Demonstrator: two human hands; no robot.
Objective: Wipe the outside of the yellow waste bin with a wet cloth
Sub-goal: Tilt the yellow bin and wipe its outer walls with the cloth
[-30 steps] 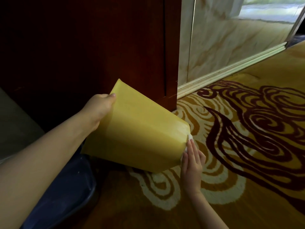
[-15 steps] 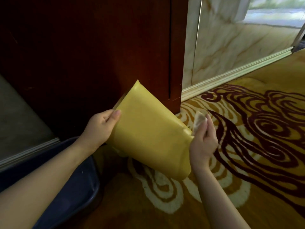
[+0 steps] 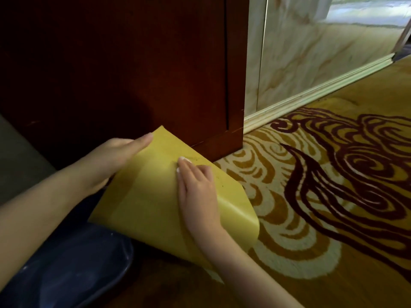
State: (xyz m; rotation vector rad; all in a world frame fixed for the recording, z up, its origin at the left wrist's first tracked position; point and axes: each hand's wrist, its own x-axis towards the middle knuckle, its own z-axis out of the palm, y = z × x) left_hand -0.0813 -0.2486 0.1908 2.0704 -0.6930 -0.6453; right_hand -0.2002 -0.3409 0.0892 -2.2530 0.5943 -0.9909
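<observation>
The yellow waste bin (image 3: pixel 146 196) lies tipped on its side, its base end pointing right and toward me, held just above the carpet. My left hand (image 3: pixel 115 156) grips its upper left edge near the rim. My right hand (image 3: pixel 196 187) lies flat on the bin's upper face, fingers together, pressing down. A sliver of the pale wet cloth (image 3: pixel 185 160) shows at the fingertips; the rest of the cloth is hidden under the palm.
A dark wooden cabinet (image 3: pixel 155 74) stands right behind the bin. A dark blue basin (image 3: pixel 73 270) sits on the floor at lower left, partly under the bin. Patterned yellow and maroon carpet (image 3: pixel 322 196) spreads to the right, with a marble wall and skirting behind.
My right hand left the bin's base end, lifted with the cloth, and now presses flat on the upper face. The bin has turned and my left hand has shifted along its edge.
</observation>
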